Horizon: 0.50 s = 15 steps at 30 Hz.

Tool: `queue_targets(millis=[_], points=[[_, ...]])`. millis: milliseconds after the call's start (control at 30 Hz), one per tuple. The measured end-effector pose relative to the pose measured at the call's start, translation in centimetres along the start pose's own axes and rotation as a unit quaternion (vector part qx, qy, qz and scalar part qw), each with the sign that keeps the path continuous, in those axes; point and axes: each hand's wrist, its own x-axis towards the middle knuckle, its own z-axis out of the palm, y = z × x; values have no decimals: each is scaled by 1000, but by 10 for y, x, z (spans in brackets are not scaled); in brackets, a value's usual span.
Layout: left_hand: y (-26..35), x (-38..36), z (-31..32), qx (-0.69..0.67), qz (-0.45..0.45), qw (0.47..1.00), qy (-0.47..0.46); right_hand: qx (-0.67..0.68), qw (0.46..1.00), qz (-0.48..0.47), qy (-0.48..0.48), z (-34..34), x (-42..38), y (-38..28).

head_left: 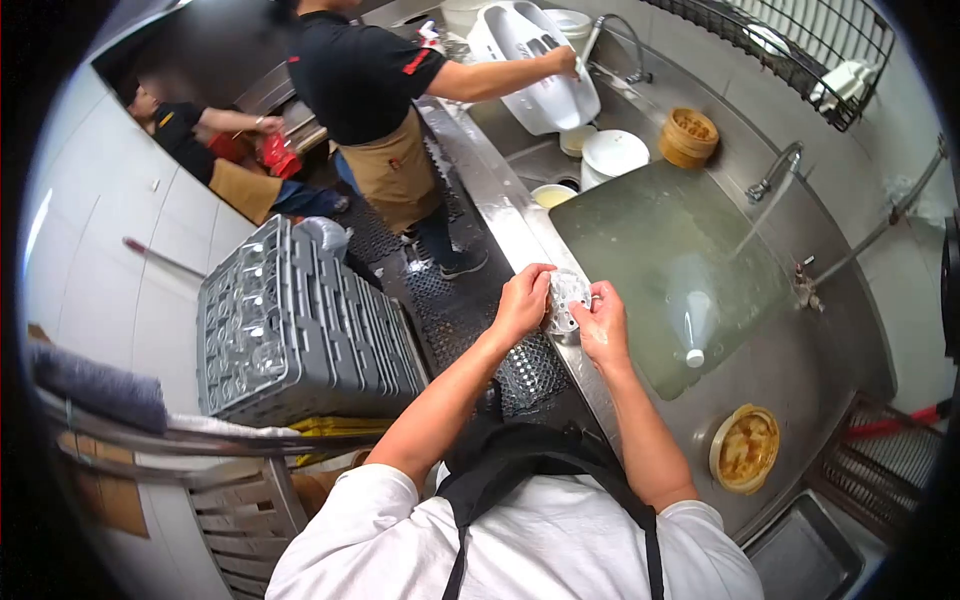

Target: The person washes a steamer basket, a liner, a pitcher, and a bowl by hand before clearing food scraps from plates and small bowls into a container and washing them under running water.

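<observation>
Over the sink's metal front edge (pixel 545 235), I hold a small round, whitish piece with holes (pixel 568 300), perhaps a perforated disc; its exact kind I cannot tell. My left hand (pixel 524 303) is closed on its left side. On the right side, the thumb and fingers of my right hand (pixel 604 328) pinch it. Cloudy greenish water (pixel 640 250) fills the basin just beyond. A clear bottle with a white cap (pixel 693 325) lies in that water, near my right hand.
A round yellowish bamboo container (pixel 745 449) rests on the counter at right; a bamboo steamer (pixel 688 138) stands behind the basin. Water runs from a tap (pixel 775 175). At left are stacked grey glass racks (pixel 300 330). One person (pixel 370 90) handles a white tub (pixel 535 70); another (pixel 205 140) crouches behind.
</observation>
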Motion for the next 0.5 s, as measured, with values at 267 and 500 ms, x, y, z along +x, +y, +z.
queue_targets(millis=[267, 500], points=[[-15, -6, -8, -141, -101, 984, 49, -97, 992, -63, -46, 17, 3, -7], [-22, -11, -5, -228, -165, 958, 61, -202, 977, -41, -48, 17, -2, -22]])
